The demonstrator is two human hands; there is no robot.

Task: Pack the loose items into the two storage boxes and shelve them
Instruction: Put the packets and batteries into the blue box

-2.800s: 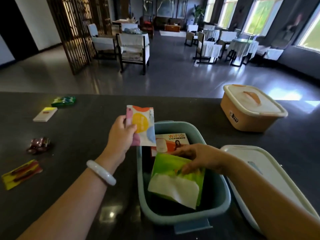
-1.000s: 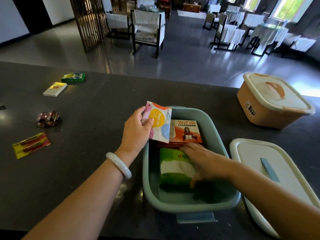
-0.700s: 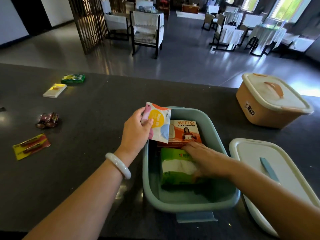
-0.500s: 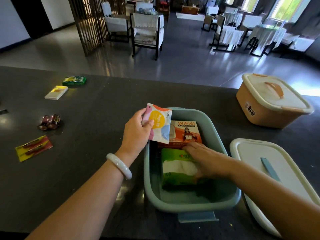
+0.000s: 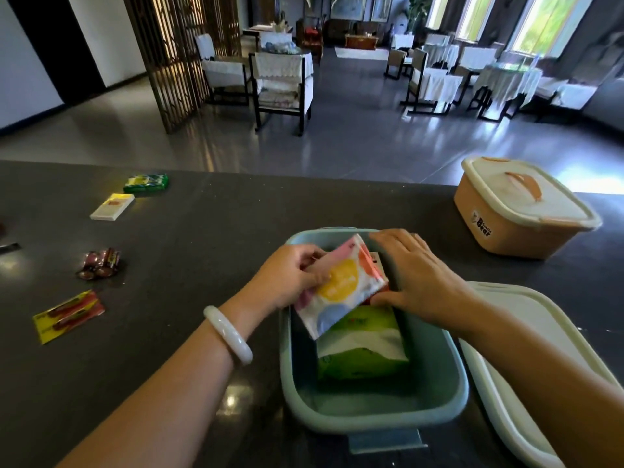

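left hand (image 5: 287, 278) fingers pinch the spotted pouch (image 5: 341, 285) by its edge over the teal box (image 5: 371, 417), right hand (image 5: 415, 275) fingers spread flat; looks light, floppy, probably slippery.

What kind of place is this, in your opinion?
Probably a restaurant or hotel dining hall: tables with white cloths, chairs with white covers and a wooden lattice screen stand behind the dark counter.
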